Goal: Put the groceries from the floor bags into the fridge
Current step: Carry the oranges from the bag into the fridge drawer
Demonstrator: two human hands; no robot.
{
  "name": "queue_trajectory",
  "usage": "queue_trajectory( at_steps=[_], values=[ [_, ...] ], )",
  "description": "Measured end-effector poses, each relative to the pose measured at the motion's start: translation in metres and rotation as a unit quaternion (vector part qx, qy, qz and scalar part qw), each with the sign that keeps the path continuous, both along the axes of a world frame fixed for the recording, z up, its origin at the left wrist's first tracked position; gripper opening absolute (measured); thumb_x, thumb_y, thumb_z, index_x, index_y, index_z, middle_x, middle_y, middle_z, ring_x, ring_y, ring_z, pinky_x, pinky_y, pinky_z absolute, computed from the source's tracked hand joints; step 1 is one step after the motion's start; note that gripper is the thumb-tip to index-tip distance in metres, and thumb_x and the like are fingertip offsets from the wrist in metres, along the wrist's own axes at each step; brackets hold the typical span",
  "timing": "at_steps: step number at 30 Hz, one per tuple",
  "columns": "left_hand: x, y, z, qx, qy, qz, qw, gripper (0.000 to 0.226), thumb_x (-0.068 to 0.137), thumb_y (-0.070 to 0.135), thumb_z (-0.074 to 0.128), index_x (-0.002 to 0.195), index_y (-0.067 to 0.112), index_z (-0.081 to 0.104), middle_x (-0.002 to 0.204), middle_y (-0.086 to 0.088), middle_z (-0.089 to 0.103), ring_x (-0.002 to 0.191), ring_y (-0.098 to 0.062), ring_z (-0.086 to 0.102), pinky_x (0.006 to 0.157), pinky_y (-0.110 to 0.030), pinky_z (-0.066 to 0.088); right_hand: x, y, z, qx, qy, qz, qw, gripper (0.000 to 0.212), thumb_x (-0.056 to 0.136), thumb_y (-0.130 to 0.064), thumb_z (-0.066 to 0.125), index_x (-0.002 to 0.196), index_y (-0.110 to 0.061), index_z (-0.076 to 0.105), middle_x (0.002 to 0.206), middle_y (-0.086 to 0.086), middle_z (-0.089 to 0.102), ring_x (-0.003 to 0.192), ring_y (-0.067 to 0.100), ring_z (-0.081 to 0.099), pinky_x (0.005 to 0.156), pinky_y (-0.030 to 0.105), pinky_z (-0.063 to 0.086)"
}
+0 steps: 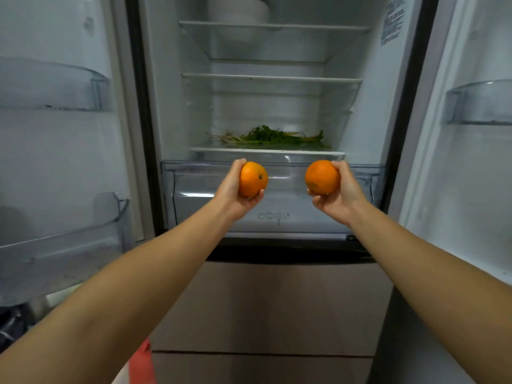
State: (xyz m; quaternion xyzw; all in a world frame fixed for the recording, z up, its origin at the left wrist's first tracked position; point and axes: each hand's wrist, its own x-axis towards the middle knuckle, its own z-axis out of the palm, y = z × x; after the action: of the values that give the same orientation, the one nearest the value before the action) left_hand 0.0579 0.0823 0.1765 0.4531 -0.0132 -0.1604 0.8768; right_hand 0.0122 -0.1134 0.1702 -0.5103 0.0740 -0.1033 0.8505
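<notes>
Both fridge doors stand wide open, and the person reaches in with both bare arms stretched toward the clear crisper drawer (274, 184) at the middle of the view. The left hand (235, 189) curls round an orange (252, 178), thumb on top and fingers cupped beneath, the dark stem scar turned to about 3 o'clock. The right hand (339, 191) grips a second orange (322, 177) the same way, fingers wrapped under and behind it. The two fruits are held level with each other in front of the drawer's upper rim, apart, with a gap between them. Just below them, at 6 o'clock, a row of four small square icons (273, 216) is printed on the drawer's front panel; they are too small to read. At 12 o'clock from the oranges, on the glass shelf (266, 151) right above the drawer, lies a bunch of leafy greens (271, 136) with pale stalks pointing to 9 o'clock. Two more glass shelves sit higher up, and a white rounded container (238, 9) rests at the very top. A printed label (392, 20) is stuck on the inner right wall at 1 o'clock, its text blurred beyond reading. Clear door bins (55, 84) hang on the doors at 9 and 3 o'clock. Down at 7 o'clock a patch of red bag (142, 361) shows near the floor, beside the brown lower drawer fronts (277, 306).
</notes>
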Motion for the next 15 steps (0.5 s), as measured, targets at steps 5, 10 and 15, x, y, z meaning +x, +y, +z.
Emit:
queue_trajectory(
  at_steps=[5, 10, 15],
  values=[
    [-0.006, 0.005, 0.009, 0.145, -0.006, -0.044, 0.988, 0.027, 0.083, 0.039, 0.067, 0.094, 0.02, 0.05, 0.103, -0.014, 0.053, 0.078, -0.026, 0.059, 0.046, -0.028, 0.055, -0.007, -0.013, 0.009, -0.104, 0.038, 0.078, 0.991, 0.037, 0.089, -0.045, 0.046, 0.114, -0.018, 0.051, 0.107, 0.016, 0.06, 0.066, 0.023, 0.06, 0.043, 0.019, 0.043],
    [0.003, -0.011, 0.07, 0.115, -0.104, -0.078, 0.985, 0.031, 0.085, 0.044, 0.063, 0.101, 0.021, 0.051, 0.106, -0.014, 0.057, 0.082, -0.027, 0.061, 0.051, -0.04, 0.059, 0.004, -0.013, 0.06, -0.136, -0.036, 0.065, 0.988, 0.046, 0.09, -0.057, 0.046, 0.118, -0.021, 0.051, 0.096, 0.013, 0.063, 0.059, 0.019, 0.065, 0.042, 0.019, 0.046],
    [0.048, -0.033, 0.12, 0.128, -0.144, -0.122, 0.974, 0.02, 0.088, 0.028, 0.062, 0.099, 0.018, 0.049, 0.1, -0.011, 0.057, 0.086, -0.022, 0.06, 0.072, -0.043, 0.057, 0.045, -0.031, 0.111, -0.219, -0.026, 0.02, 0.975, 0.056, 0.085, -0.064, 0.047, 0.118, -0.019, 0.047, 0.102, 0.012, 0.064, 0.071, 0.022, 0.067, 0.04, 0.019, 0.048]
  ],
)
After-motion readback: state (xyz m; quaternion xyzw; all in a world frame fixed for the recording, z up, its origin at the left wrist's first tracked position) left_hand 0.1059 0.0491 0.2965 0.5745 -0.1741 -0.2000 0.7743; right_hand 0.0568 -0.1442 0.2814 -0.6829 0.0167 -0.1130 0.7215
